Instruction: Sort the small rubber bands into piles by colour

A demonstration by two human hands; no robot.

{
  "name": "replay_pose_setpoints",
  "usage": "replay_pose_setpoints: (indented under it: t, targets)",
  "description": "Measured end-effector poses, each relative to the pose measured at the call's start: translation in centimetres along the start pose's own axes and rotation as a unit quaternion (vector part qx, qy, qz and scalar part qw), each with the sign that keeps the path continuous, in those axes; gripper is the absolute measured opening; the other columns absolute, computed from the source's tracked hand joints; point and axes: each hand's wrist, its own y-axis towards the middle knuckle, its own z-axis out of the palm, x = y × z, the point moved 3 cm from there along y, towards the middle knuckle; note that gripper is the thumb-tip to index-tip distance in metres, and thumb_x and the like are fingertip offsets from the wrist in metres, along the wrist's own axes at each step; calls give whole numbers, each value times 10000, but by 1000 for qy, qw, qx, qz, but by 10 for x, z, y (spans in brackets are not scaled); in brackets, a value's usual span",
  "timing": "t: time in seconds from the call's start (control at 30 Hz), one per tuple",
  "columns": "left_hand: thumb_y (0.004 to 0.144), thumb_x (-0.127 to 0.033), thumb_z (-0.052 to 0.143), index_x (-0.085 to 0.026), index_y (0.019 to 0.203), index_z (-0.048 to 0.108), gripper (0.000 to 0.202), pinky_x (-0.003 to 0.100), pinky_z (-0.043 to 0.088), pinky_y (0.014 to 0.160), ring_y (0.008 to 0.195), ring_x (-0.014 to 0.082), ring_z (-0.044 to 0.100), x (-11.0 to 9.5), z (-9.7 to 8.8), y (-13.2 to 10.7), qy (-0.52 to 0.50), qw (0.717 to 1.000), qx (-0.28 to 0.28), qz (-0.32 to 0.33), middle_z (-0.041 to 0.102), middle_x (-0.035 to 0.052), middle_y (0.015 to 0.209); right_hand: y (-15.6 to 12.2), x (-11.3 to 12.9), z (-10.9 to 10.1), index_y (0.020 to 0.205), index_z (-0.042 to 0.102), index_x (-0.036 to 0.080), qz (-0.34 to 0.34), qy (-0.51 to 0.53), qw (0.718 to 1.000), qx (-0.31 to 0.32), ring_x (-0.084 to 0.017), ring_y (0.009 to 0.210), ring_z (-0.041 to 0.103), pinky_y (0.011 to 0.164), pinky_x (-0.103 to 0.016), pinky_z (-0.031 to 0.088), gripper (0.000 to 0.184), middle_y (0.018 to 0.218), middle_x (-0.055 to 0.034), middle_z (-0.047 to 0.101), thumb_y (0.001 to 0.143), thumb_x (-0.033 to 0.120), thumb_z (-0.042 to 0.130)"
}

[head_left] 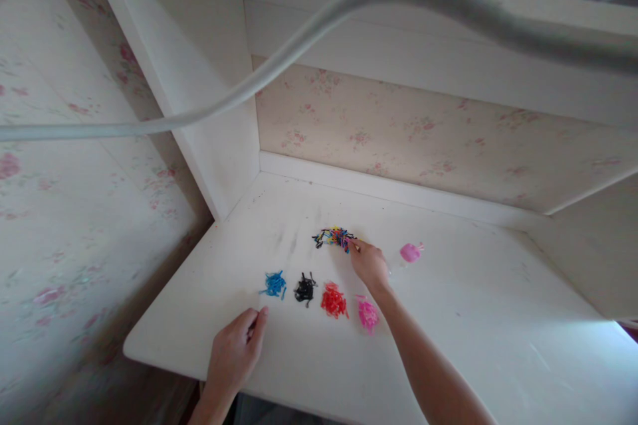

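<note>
My right hand (369,263) reaches to a mixed pile of small multicoloured rubber bands (333,237), with thumb and finger pinched at its right edge. A pinkish band seems to be at the fingertips. My left hand (236,348) is curled closed near the table's front edge, just below the blue rubber bands (274,284); whatever its fingers may hold is hidden. To the right of the blue pile lie black bands (305,289), red bands (333,301) and pink bands (367,314), each in its own pile. The pink pile is beside my right forearm.
A small pink object (411,252), perhaps a little bag, lies right of my right hand on the white table (478,292). A pale cable (299,53) crosses the upper view, close to the camera. White panels and a flowered wall (389,126) stand behind and left.
</note>
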Motion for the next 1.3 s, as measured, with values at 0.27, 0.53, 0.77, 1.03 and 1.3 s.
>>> replay_pose_setpoints:
  t: [0.27, 0.53, 0.77, 1.03, 1.3]
  targets:
    - [930, -428, 407, -196, 567, 436, 432, 201, 319, 508, 446, 84, 462, -2, 0, 2, 14, 1000, 0, -2, 443, -54, 478, -15, -9, -6, 1076, 707, 204, -31, 91, 995, -33, -160, 653, 640, 567, -214, 391, 443, 704, -34, 709, 910, 432, 366]
    - [928, -431, 416, -196, 571, 436, 428, 209, 313, 520, 454, 84, 466, -3, -1, 3, 21, 1000, 12, -4, 458, -56, 482, -81, -45, -27, 903, 740, 222, -58, 129, 990, -12, -122, 478, 543, 496, -209, 330, 406, 513, 23, 599, 874, 460, 413]
    - [924, -445, 419, -197, 580, 458, 426, 199, 309, 507, 454, 82, 472, -4, 0, 3, 40, 999, 24, -8, 455, -61, 482, -111, -67, -28, 879, 736, 302, -63, 32, 996, 55, -142, 576, 618, 537, -210, 336, 306, 635, 11, 683, 883, 346, 433]
    - [921, -439, 417, -194, 580, 494, 427, 183, 326, 499, 448, 78, 486, -6, -1, 2, 48, 999, 16, -10, 476, -57, 475, -120, -82, -29, 889, 730, 311, -60, 42, 997, 37, -173, 695, 671, 579, -212, 375, 308, 763, -7, 733, 897, 368, 427]
    - [931, -436, 400, -193, 583, 462, 428, 187, 338, 520, 455, 82, 471, -46, -4, 15, 42, 997, 42, 54, 475, -49, 489, -155, -150, -20, 933, 704, 229, 59, 198, 977, -46, -113, 444, 522, 491, -194, 370, 451, 507, 40, 565, 867, 573, 418]
